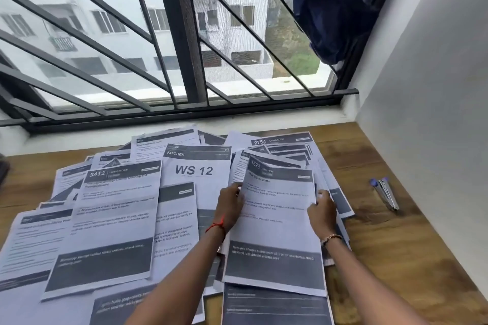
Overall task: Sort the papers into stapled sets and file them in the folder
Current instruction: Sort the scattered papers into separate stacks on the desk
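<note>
Head view: left hand, right hand both pinch 1623 sheet edges.

Red thread on the left wrist, beaded bracelet on the right.

On scattered papers, sheet 1623 in the grip of left hand and right hand

Matt printed paper sheets; wood-grain table, slight sheen; shiny metal stapler; dark metal window bars.
</note>
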